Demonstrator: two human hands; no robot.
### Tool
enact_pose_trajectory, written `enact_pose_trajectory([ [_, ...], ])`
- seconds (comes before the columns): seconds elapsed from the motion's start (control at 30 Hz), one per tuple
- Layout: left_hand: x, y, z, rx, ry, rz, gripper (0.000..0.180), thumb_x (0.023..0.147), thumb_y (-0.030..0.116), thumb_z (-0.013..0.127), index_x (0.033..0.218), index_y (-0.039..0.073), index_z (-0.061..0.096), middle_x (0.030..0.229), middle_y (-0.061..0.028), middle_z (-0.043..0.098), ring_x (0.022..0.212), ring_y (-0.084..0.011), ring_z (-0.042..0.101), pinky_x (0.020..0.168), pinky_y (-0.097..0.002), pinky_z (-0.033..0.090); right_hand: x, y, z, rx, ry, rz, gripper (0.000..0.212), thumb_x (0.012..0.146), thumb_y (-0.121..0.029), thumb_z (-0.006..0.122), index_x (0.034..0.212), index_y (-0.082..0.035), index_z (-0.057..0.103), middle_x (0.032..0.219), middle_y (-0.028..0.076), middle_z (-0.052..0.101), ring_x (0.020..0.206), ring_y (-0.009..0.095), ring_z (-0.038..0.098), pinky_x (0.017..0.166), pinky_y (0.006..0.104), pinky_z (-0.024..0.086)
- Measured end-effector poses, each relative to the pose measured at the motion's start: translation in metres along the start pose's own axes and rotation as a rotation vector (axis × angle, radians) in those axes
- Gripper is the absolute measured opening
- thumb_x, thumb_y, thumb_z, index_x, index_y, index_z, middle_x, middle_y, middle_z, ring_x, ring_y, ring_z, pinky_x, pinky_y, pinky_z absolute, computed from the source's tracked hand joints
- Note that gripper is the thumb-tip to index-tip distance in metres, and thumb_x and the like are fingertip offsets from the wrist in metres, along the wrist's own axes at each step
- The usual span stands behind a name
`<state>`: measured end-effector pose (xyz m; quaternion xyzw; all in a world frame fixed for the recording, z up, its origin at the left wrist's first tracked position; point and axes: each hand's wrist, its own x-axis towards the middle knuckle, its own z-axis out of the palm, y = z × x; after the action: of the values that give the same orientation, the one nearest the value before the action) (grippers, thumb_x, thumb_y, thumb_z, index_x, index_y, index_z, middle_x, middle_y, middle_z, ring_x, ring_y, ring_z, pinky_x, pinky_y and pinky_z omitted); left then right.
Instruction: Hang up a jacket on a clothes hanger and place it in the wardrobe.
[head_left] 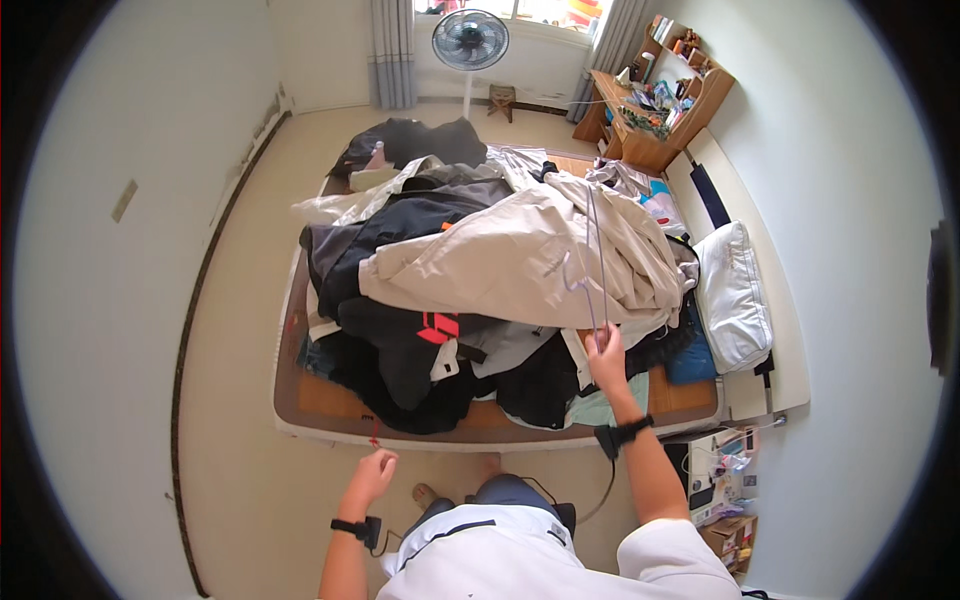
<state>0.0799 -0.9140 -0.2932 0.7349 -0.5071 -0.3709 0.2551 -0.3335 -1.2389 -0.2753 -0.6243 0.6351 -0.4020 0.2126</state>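
Note:
My right hand (605,362) is closed on a thin purple clothes hanger (591,300). The hanger stands up from my fist, its hook and long bar in front of a beige jacket (490,255). My left hand (372,474) is closed low at the bed's front edge, holding a thin red thing (374,436) with a small dark end; its kind is too small to make out. Behind both hands, clothes lie heaped on the bed, among them a black garment (385,345) with a red print. The beige jacket lies on top, one sleeve stretched to the left.
The bed (300,395) has a brown mat and a pale headboard on the right. A white pillow (733,295) leans there. A standing fan (470,42) and a wooden desk (655,150) with clutter are at the back. A small cluttered table (705,470) stands at the right.

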Motion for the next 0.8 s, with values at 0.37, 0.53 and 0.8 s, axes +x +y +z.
enact_pose_trajectory([
  [0.37,0.005,0.033,0.007,0.041,0.076,-0.384,0.021,0.095,0.015,0.058,0.105,-0.001,0.067,0.091,-0.0197,0.073,0.084,-0.0284,0.072,0.078,-0.0372,0.056,0.139,0.005,0.104,-0.182,-0.008,-0.021,0.059,0.078,-0.004,0.072,0.132,-0.001,0.048,0.103,0.013,0.058,0.102,0.034,0.057,0.090,0.0446,0.045],
  [0.53,0.051,0.074,0.018,0.040,0.029,-0.309,0.021,0.096,0.016,0.059,0.105,0.000,0.067,0.090,-0.0166,0.073,0.082,-0.0236,0.072,0.077,-0.0347,0.055,0.144,0.013,0.116,-0.164,0.067,0.003,0.053,0.078,0.004,0.067,0.128,-0.002,0.051,0.105,0.015,0.060,0.096,0.033,0.061,0.084,0.0428,0.050],
  [0.8,0.135,0.137,0.013,0.049,-0.081,-0.088,0.019,0.096,0.015,0.059,0.104,0.000,0.067,0.086,-0.0152,0.073,0.080,-0.0222,0.072,0.075,-0.0334,0.056,0.087,-0.002,0.028,0.478,-0.184,0.120,0.045,0.081,0.012,0.062,0.124,0.002,0.050,0.113,0.016,0.063,0.102,0.025,0.064,0.089,0.0308,0.049],
])
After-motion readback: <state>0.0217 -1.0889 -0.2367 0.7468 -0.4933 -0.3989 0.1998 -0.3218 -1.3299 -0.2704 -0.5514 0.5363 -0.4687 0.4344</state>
